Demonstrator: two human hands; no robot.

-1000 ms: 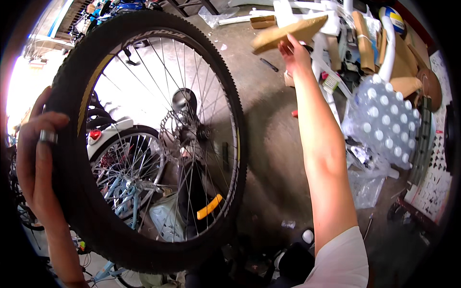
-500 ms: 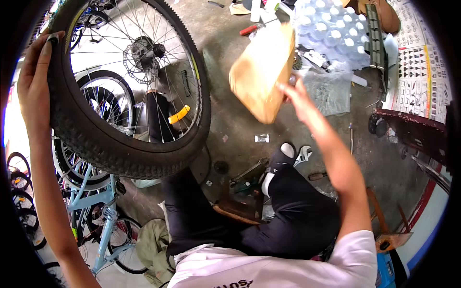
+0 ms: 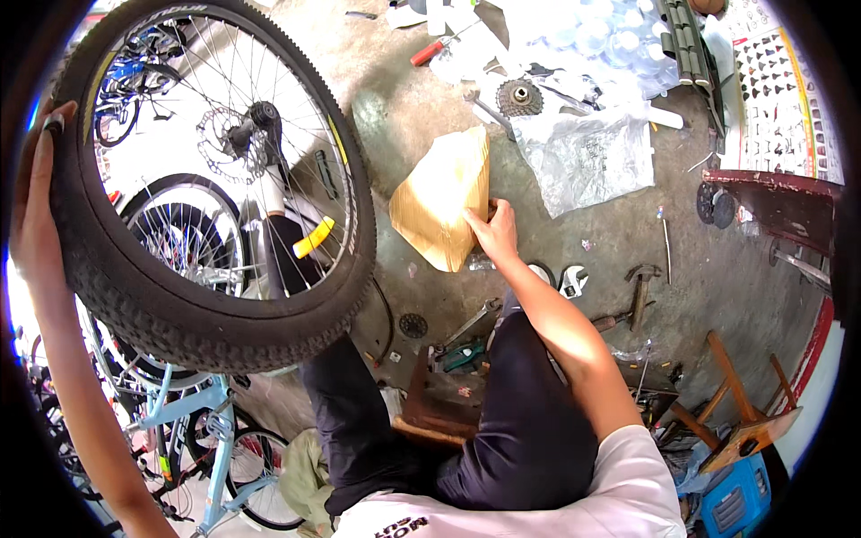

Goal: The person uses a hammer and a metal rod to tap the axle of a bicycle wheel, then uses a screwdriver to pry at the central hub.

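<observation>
A bicycle wheel (image 3: 220, 334) with a knobby black tyre, a disc rotor and an orange reflector stands tilted at my left. My left hand (image 3: 40, 193) holds the tyre from its outer side, with the fingers along the rubber. In my right hand (image 3: 495, 231) is the edge of a creased, yellow-brown sheet (image 3: 441, 199), which looks like paper or thin card. Thumb and fingers pinch it above the floor, just right of the wheel. A sprocket cassette (image 3: 522, 97) lies on the floor beyond, beside a clear plastic bag (image 3: 592, 161).
A red-handled screwdriver (image 3: 429, 54), an adjustable wrench (image 3: 572, 281) and a hammer (image 3: 640, 291) are on the floor. A wooden stool (image 3: 753, 439) and a blue plastic item (image 3: 737, 495) are at lower right. Bicycles, one with a light-blue frame (image 3: 193, 408), crowd the left.
My right hand has brought the yellow-brown sheet left and nearer to me, and the cassette now shows fully. The wheel appears a little further left and lower, still in my left hand.
</observation>
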